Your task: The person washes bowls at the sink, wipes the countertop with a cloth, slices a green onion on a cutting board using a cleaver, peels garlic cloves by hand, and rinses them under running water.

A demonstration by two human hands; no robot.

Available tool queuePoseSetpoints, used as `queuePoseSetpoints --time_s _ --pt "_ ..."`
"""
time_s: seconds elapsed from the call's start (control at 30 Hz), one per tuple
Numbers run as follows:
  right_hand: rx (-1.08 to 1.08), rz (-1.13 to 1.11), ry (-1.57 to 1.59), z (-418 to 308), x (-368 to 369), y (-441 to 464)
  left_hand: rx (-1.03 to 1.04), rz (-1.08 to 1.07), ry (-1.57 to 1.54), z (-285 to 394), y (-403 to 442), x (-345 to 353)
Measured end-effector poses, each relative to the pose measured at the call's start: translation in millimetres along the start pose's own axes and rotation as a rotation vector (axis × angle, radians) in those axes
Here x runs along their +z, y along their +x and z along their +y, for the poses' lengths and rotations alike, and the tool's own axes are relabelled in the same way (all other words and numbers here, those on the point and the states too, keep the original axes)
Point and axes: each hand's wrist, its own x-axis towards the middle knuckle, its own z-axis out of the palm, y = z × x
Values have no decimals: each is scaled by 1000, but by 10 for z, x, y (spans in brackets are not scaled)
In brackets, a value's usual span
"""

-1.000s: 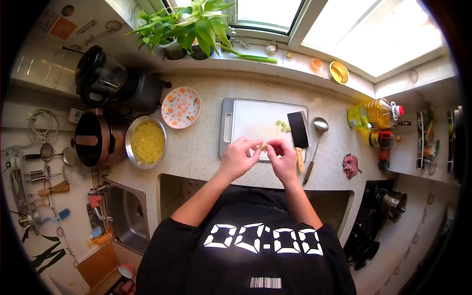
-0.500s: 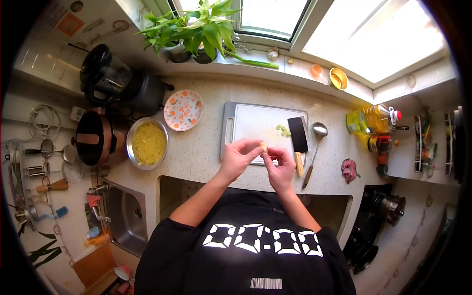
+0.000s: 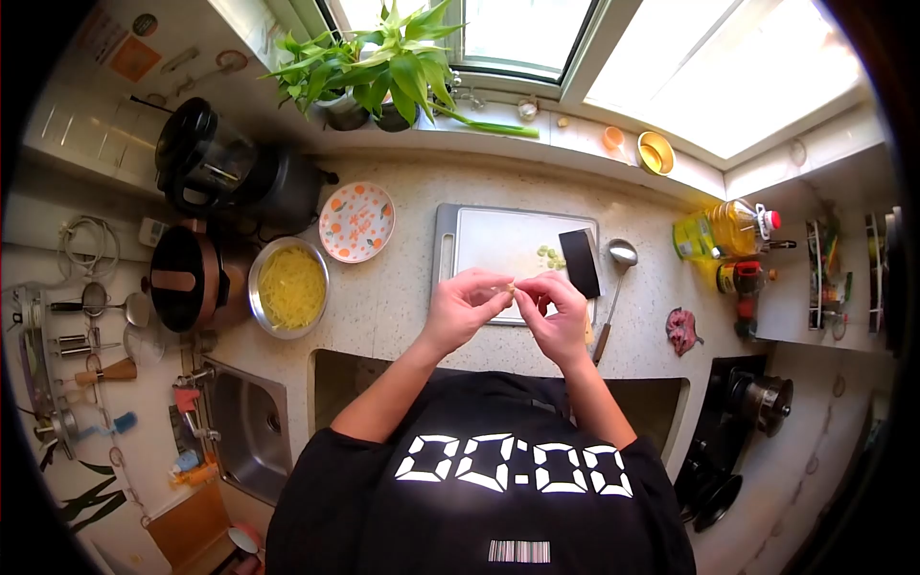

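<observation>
My left hand (image 3: 465, 311) and my right hand (image 3: 554, 316) meet fingertip to fingertip over the near edge of the cutting board (image 3: 489, 238). Both pinch a small pale piece (image 3: 513, 290), mostly covered by the fingers; it looks like a garlic clove. Pale green slices (image 3: 551, 257) lie on the board, just left of the cleaver's dark blade (image 3: 579, 263). My right hand partly hides the cleaver's wooden handle. Right of the board rests a metal ladle (image 3: 623, 253).
Left on the counter are a patterned plate (image 3: 356, 222), a metal bowl of yellow shreds (image 3: 288, 287) and a cooker (image 3: 182, 278). An oil bottle (image 3: 733, 230) and a crumpled reddish item (image 3: 682, 331) are at right. The sink (image 3: 251, 422) is lower left.
My right hand has shifted slightly right and now covers much of the cleaver's handle. The pale piece, more visible half a second ago, is mostly hidden between the fingertips. The view has tilted slightly.
</observation>
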Motion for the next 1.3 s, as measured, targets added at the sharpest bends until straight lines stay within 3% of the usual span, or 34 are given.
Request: queuePoseSetpoints --time_s 0.37,0.57,0.67,0.77,1.17,1.3 --pt "38 -31 -61 -12 -29 45 111 7 311 88 -18 27" --pt "52 23 -85 -5 2 12 113 14 326 87 -26 54" --pt "67 54 -84 -18 20 14 58 17 223 25 -22 42" --pt "70 77 -95 -52 22 14 -144 33 15 75 -32 67" --pt "0 136 -59 2 28 -70 -90 113 -379 -37 2 85" --pt "-39 79 28 39 -65 -60 -89 62 -311 -35 1 71"
